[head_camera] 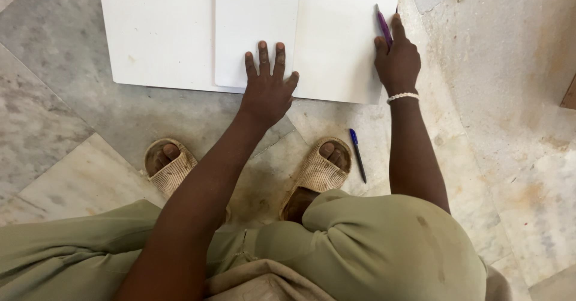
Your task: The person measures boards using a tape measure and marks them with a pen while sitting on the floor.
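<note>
Pressing flat on the near edge of the narrow white sheet [257, 31], the left hand [268, 88] has its fingers spread and its palm just past the board's 6 o'clock edge, pinning that sheet onto the larger white board [156, 31] beneath. The right hand [397, 61] sits at about 3 o'clock from it, fingers closed round a purple pen [383, 25] whose tip points toward 12 o'clock, close to the board's right edge; a white bead bracelet [402, 97] circles the wrist. A blue pen [357, 155] lies loose on the marble floor [510, 157] at about 5 o'clock from the left hand, just beside the right sandal [318, 172]; the left sandal [168, 166] stands well apart at 8 o'clock.

To mark well along that edge, I judge the holding hand should keep its weight straight down so the top sheet cannot slide, and the pen should run in one even pull toward the body, held steeply enough that its tip hugs the edge. The polished floor looks slippery, so the board itself could skate if pushed sideways. Whether the pen tip touches the surface cannot be told.
</note>
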